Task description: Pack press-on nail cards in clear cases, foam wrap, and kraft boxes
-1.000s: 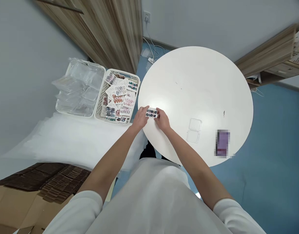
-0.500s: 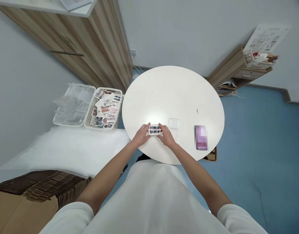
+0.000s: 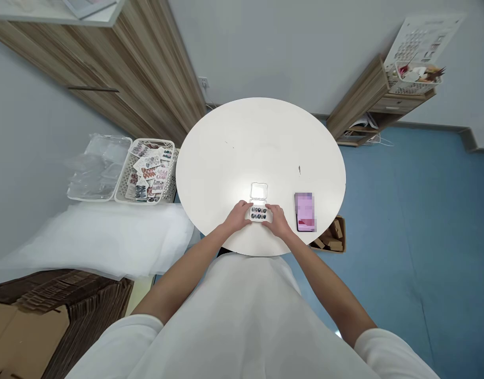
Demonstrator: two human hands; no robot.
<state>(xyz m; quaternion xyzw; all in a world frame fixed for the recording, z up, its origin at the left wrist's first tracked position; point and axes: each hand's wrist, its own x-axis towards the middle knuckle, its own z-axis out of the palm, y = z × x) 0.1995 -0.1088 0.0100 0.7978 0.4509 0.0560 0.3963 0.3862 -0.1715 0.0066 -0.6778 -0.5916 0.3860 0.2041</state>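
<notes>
Between my two hands is a small white card of press-on nails (image 3: 258,213), dark and pale nails set in two rows. My left hand (image 3: 238,216) grips its left edge, with thumb and fingers closed. At the opposite edge my right hand (image 3: 278,220) pinches it the same way. The card lies over the near half of a clear hinged plastic case (image 3: 259,191), whose lid lies opened away from me. Whether the card rests fully inside the case, I cannot tell.
The round white table (image 3: 261,131) carries a phone (image 3: 305,212) to the right. Left of it stand a white basket (image 3: 174,176) of nail cards and a tray of clear plastic cases (image 3: 101,166). White foam sheets (image 3: 107,237) and folded cardboard (image 3: 28,337) lie at lower left.
The nail card has moved right, from beside the clear case to over its near half, with both hands still on it. The whole view has shifted slightly.
</notes>
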